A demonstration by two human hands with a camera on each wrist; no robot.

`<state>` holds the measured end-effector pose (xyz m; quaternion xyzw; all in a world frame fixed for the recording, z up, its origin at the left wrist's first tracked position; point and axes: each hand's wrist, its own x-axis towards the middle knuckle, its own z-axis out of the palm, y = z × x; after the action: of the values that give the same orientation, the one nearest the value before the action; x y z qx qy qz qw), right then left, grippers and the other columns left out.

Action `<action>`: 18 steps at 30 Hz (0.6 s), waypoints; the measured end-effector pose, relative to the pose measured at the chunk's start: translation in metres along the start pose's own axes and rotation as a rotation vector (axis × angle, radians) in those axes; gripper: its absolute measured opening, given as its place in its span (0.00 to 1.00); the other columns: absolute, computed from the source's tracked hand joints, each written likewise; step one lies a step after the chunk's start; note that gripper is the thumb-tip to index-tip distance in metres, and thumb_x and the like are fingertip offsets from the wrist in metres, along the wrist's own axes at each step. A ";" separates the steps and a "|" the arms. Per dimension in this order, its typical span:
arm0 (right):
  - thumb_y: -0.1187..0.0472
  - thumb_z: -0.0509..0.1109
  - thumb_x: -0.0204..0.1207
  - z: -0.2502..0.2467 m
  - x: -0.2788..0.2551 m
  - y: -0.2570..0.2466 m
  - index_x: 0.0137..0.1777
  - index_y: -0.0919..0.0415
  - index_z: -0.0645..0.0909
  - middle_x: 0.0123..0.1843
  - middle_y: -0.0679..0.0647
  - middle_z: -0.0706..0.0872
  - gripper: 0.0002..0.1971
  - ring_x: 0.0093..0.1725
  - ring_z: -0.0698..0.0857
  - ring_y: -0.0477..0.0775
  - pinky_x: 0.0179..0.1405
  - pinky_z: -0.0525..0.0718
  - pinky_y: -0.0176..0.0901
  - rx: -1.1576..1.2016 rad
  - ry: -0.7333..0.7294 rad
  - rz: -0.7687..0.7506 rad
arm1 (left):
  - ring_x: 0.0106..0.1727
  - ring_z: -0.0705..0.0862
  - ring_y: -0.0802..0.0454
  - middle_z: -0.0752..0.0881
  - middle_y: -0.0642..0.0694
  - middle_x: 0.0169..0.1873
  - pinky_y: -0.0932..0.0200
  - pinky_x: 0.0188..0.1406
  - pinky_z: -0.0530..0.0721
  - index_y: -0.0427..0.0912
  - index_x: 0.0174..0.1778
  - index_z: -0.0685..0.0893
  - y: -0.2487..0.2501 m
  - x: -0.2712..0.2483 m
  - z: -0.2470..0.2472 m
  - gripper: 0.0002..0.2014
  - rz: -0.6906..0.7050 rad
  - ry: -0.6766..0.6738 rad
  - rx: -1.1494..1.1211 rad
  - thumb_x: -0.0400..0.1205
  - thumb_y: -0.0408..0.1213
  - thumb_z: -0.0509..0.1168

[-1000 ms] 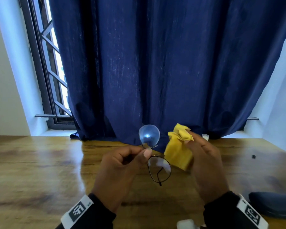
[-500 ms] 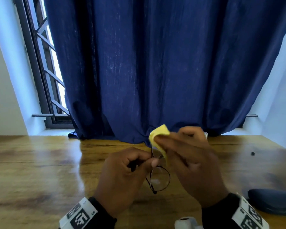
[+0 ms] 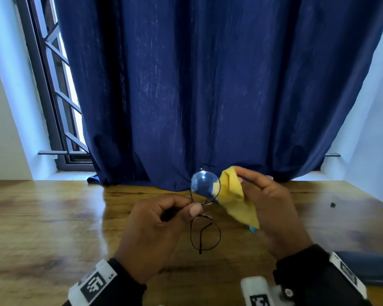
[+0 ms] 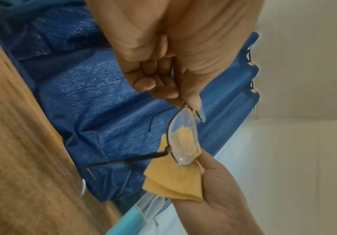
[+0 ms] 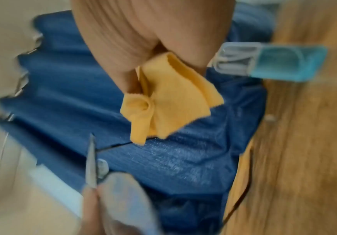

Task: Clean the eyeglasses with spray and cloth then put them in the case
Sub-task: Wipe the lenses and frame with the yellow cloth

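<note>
My left hand (image 3: 187, 207) pinches the thin black wire eyeglasses (image 3: 205, 236) at the bridge and holds them upright above the wooden table (image 3: 42, 217). The upper lens (image 3: 202, 185) is bare; the lower lens hangs below my thumb. My right hand (image 3: 248, 182) grips a folded yellow cloth (image 3: 237, 199) just right of the upper lens, its edge behind the rim. In the left wrist view the cloth (image 4: 175, 179) shows through the lens (image 4: 181, 143). The teal spray bottle (image 5: 274, 62) lies on the table beyond the cloth (image 5: 169, 98). The dark case (image 3: 372, 270) lies at the lower right.
A navy curtain (image 3: 208, 85) hangs along the table's far edge, with a barred window (image 3: 60, 96) at the left. A small black object (image 3: 332, 204) sits on the table at the right. A white tagged device (image 3: 257, 290) is near the front edge.
Half a second ago my right hand held the cloth over the upper lens. It has now drawn back to the right, baring the lens. My left hand keeps its pinch.
</note>
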<state>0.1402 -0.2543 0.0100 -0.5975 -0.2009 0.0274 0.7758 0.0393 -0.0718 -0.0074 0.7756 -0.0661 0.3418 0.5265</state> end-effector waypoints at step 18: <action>0.69 0.63 0.80 0.008 0.001 0.010 0.80 0.51 0.75 0.65 0.67 0.90 0.28 0.65 0.90 0.66 0.56 0.92 0.59 0.479 -0.279 0.230 | 0.39 0.91 0.63 0.94 0.61 0.34 0.74 0.37 0.83 0.51 0.38 0.94 -0.003 0.000 -0.002 0.11 -0.066 -0.059 0.110 0.71 0.52 0.72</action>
<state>0.1399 -0.2439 0.0028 -0.4069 -0.2242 0.2436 0.8513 0.0403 -0.0689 -0.0094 0.8149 -0.0371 0.3044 0.4918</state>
